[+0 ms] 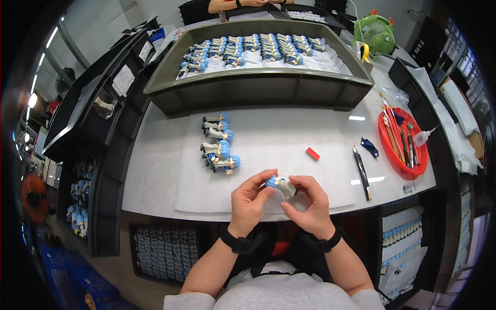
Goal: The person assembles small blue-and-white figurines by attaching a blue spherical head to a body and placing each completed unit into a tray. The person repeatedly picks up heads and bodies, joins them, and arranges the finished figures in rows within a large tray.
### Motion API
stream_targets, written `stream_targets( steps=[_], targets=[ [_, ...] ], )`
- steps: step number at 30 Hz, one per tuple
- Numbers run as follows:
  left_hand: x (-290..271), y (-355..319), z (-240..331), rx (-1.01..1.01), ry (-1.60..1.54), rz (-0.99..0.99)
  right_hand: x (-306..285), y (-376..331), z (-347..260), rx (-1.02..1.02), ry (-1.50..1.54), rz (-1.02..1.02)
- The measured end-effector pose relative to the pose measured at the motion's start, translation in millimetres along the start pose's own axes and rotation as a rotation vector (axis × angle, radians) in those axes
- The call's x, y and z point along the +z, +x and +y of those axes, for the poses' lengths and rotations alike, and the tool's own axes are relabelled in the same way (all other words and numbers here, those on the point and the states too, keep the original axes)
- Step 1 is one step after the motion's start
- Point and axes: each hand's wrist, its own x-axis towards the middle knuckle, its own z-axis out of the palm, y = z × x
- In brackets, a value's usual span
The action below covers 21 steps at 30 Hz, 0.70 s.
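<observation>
Holding a small blue-haired figurine (279, 185) over the white bench (289, 139).
Left hand (249, 199) and right hand (309, 202) both pinching it closed; likely light, rigid, fragile; gripping the body seeming safest.

Five blue-haired figurines (219, 142) lying on table (sixth in hands), one red block (312, 153), one green fan (376, 32).

White table (155, 170) carried large grey tray (258, 88) at far edge, row of blue-haired figurines (219, 150) left of centre, small red block (312, 153), black knife (362, 173), dark blue clip (369, 146), red bowl (392, 155) of brushes at right.
</observation>
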Motion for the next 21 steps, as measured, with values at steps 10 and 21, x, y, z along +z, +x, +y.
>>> stream_targets(
  steps=[10,21],
  targets=[
    [12,3,3,0.022,0.292,-0.081,-24,-8,1,-0.237,-0.272,0.224],
    [38,-10,9,0.060,0.706,-0.067,-305,-242,-2,0.258,-0.801,1.179]
  ],
)
